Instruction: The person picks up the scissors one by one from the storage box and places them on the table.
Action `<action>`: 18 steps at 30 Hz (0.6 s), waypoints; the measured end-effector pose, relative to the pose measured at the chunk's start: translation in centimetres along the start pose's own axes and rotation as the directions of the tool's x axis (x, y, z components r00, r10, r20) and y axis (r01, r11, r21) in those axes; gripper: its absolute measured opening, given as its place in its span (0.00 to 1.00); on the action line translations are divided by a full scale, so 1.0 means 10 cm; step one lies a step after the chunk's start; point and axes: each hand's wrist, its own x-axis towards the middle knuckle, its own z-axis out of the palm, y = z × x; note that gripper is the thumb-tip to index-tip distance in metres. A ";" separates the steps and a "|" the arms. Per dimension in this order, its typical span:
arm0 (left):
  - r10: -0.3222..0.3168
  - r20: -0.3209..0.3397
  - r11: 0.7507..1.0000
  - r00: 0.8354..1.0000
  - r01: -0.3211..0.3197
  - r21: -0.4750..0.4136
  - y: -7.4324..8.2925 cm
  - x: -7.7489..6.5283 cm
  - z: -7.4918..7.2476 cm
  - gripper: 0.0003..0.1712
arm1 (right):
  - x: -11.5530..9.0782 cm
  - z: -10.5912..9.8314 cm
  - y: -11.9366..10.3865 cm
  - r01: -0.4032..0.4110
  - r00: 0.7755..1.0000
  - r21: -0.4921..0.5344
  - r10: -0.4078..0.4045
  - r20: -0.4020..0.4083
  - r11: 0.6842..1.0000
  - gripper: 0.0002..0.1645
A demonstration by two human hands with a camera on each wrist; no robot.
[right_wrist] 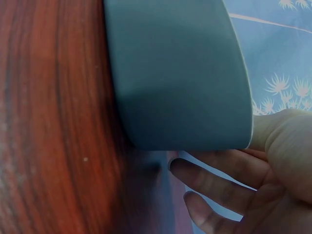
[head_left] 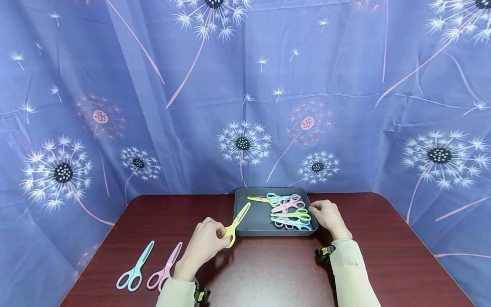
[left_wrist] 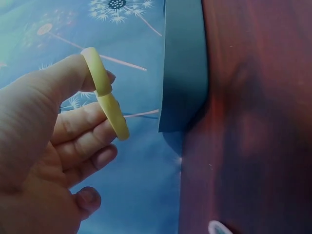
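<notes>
Sleeves (head_left: 177,294): nearest you, at 8 and 4 o'clock from the tray (head_left: 276,233).
Yellow scissors (head_left: 237,221): at your left hand's 2 o'clock, long axis toward 1, tip seen over the tray's left end.
Left hand (head_left: 205,243): nearer; your thumb and forefinger pinch the scissors' handle, other fingers loosely bent.
Right hand (head_left: 330,216): at the tray's 3 o'clock, gripping its end, fingers bent outside the wall.

Left fingers (left_wrist: 80,121) in a pinch, right fingers (right_wrist: 212,184) slightly apart
</notes>
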 end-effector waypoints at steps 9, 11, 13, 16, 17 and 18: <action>-0.001 0.012 1.000 1.000 0.001 0.021 -0.03 -0.20 0.05 0.14 | -0.02 -0.02 0.00 0.011 1.000 -0.003 -0.011 -0.022 1.000 0.13; 0.003 0.014 1.000 1.000 -0.004 0.020 -0.03 -0.24 0.04 0.14 | -0.03 -0.02 0.00 0.012 1.000 -0.001 -0.012 -0.021 1.000 0.13; 0.004 0.020 1.000 1.000 -0.004 0.024 -0.02 -0.28 0.02 0.14 | -0.03 -0.01 0.00 0.015 1.000 0.001 -0.015 -0.011 1.000 0.13; 0.006 0.025 0.999 1.000 -0.007 0.039 -0.02 -0.34 -0.03 0.16 | -0.03 0.00 0.00 0.019 1.000 0.002 -0.019 -0.006 1.000 0.14; 0.006 0.029 0.999 1.000 -0.007 0.042 -0.02 -0.36 -0.05 0.15 | -0.03 -0.01 0.00 0.019 1.000 0.001 -0.019 -0.008 1.000 0.14; 0.002 0.036 0.999 0.999 -0.004 0.047 -0.02 -0.37 -0.06 0.15 | -0.03 -0.01 0.00 0.021 1.000 0.000 -0.021 -0.011 1.000 0.14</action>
